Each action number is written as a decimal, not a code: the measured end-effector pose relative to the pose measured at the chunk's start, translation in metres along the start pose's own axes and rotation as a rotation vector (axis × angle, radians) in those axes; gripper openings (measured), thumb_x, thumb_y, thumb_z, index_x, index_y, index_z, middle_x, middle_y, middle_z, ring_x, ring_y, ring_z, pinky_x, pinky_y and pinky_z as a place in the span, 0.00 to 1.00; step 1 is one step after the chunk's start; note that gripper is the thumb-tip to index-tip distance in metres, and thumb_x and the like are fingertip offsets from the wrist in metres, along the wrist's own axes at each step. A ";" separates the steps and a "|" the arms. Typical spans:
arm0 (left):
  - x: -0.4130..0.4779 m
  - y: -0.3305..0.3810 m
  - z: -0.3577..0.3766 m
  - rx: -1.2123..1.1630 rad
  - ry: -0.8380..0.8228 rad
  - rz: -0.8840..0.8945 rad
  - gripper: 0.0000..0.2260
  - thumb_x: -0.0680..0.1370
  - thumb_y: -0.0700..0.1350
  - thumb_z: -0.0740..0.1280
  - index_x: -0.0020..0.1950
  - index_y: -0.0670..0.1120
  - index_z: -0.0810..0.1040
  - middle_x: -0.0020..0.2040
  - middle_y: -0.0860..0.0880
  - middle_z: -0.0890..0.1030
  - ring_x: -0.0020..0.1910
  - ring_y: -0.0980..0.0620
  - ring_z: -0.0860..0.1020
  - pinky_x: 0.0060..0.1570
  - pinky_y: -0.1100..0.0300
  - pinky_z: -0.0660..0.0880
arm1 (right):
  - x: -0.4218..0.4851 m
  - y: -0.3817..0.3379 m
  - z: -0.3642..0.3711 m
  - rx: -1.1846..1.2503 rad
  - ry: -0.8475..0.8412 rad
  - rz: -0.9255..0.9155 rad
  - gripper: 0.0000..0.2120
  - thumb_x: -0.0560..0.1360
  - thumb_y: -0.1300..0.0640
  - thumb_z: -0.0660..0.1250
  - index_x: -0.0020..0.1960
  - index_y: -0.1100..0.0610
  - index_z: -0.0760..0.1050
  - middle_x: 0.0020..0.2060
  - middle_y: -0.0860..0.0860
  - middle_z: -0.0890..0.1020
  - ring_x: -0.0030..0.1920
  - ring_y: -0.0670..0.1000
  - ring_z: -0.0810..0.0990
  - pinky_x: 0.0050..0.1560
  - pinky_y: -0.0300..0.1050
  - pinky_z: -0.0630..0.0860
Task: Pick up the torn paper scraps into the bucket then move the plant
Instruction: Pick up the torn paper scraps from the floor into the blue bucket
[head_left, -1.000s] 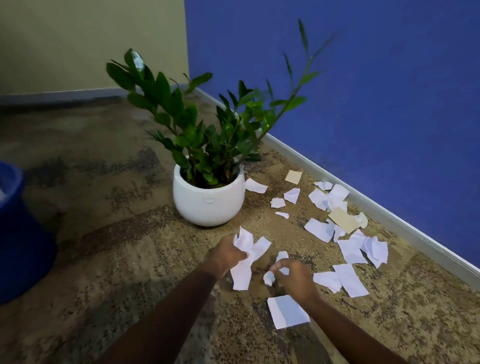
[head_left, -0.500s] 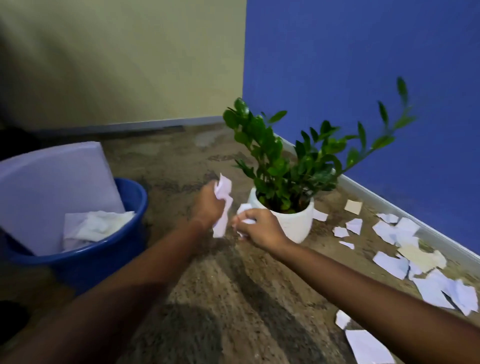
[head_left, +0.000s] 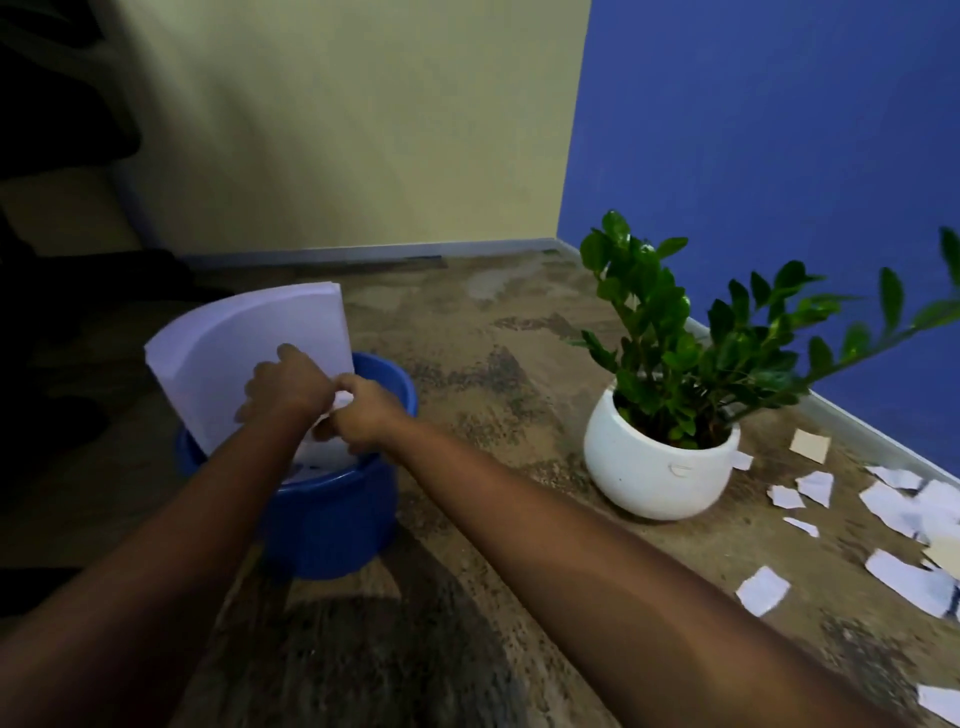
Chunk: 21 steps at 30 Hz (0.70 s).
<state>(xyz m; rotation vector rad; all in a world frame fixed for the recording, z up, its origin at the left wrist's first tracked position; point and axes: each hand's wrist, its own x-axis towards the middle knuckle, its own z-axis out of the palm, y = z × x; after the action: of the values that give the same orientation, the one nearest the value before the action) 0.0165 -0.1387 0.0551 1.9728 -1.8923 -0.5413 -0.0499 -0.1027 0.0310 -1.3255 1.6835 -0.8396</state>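
Observation:
The blue bucket (head_left: 332, 519) stands on the floor at centre left, with a bent stack of white sheets (head_left: 234, 343) leaning inside it. Both my hands are over its mouth. My left hand (head_left: 283, 387) has its fingers spread in front of the sheets, and I see nothing in it. My right hand (head_left: 366, 415) is closed on a white paper scrap (head_left: 343, 402). The green plant (head_left: 675, 353) in its round white pot (head_left: 649, 473) stands to the right. Several torn paper scraps (head_left: 763, 590) lie on the floor beyond the pot.
A yellow wall and a blue wall (head_left: 779, 130) meet in the corner behind the plant, with a skirting board along both. Something dark (head_left: 62, 156) fills the left edge. Patterned brown carpet (head_left: 493, 364) covers the floor.
Both hands carried scraps leftwards from beside the plant to above the bucket. The scraps that were in my left hand no longer show. My view swung left.

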 end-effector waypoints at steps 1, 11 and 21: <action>0.000 0.000 0.001 -0.006 -0.003 -0.017 0.23 0.78 0.42 0.65 0.69 0.38 0.63 0.66 0.32 0.68 0.67 0.34 0.68 0.68 0.38 0.65 | -0.001 0.001 0.000 -0.018 0.014 -0.031 0.25 0.71 0.63 0.70 0.67 0.55 0.69 0.66 0.60 0.71 0.64 0.62 0.72 0.64 0.56 0.72; -0.073 0.058 0.062 0.002 -0.024 0.533 0.21 0.77 0.41 0.65 0.69 0.40 0.66 0.68 0.39 0.68 0.66 0.41 0.70 0.62 0.51 0.70 | -0.059 0.079 -0.096 -0.006 0.372 -0.076 0.12 0.72 0.67 0.65 0.55 0.62 0.78 0.56 0.57 0.81 0.57 0.55 0.78 0.59 0.49 0.74; -0.184 0.109 0.168 0.130 -0.364 0.819 0.24 0.78 0.41 0.60 0.73 0.44 0.60 0.70 0.43 0.66 0.69 0.45 0.69 0.66 0.53 0.69 | -0.158 0.214 -0.200 -0.314 0.424 0.242 0.11 0.70 0.69 0.65 0.50 0.62 0.81 0.45 0.50 0.76 0.47 0.49 0.74 0.45 0.39 0.69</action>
<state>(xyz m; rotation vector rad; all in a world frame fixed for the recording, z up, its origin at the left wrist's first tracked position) -0.1682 0.0416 -0.0298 1.0204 -2.7621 -0.5482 -0.3031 0.1023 -0.0367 -1.1621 2.3353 -0.7702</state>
